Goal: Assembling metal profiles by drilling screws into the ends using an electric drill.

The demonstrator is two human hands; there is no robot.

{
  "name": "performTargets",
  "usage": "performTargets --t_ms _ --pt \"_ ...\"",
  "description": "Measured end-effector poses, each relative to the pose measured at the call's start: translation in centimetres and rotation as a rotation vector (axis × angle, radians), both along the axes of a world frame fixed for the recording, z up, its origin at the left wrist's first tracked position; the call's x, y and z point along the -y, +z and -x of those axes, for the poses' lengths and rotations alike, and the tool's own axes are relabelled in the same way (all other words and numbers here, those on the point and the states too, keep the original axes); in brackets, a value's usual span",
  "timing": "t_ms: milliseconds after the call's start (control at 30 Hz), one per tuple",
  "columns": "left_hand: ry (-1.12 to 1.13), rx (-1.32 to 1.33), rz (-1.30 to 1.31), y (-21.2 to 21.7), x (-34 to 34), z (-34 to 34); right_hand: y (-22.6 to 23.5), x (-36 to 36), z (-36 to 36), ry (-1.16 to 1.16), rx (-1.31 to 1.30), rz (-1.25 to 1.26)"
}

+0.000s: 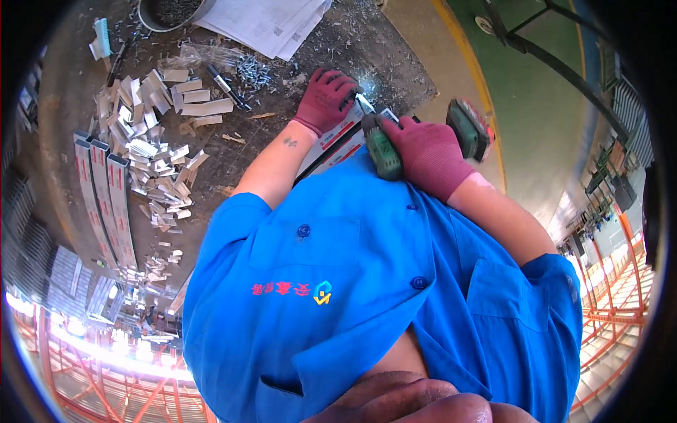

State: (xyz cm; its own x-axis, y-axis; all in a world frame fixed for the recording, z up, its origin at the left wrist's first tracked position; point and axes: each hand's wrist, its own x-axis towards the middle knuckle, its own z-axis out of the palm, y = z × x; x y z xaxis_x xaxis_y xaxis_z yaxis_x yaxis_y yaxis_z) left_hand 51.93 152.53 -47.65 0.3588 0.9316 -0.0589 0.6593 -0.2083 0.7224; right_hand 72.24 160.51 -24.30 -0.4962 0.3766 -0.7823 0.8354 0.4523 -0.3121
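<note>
My right hand [431,154], in a maroon work glove, is wrapped round a green and black cordless drill [383,149]. The battery end [468,131] sticks out on the right of that hand. Its front end points at the fingers of my left hand [326,100], where a bright light shines. The left hand wears a matching glove with dark fingertips. Its fingers are curled at the far end of the metal profiles [337,143], which carry red and white labels. What those fingers pinch is too small to tell. My body hides the near part of the profiles.
Left on the dark worktop [240,158] lie a pile of cut metal pieces [144,123] and several long profiles [106,197]. Farther off are loose screws [252,72], a marker pen [226,86], a bowl of screws [173,13] and paper sheets [264,22]. Dark metal frame bars [557,60] stand right.
</note>
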Motion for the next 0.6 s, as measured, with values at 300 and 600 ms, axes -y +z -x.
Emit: performTargets --t_ms 300,600 --pt "0.015 0.028 -0.039 1.3 -0.1 0.7 1.3 -0.8 -5.0 -0.361 -0.189 0.162" --pt "0.456 -0.145 -0.111 6.5 8.4 2.7 1.4 -6.3 -2.0 0.071 -0.178 -0.123"
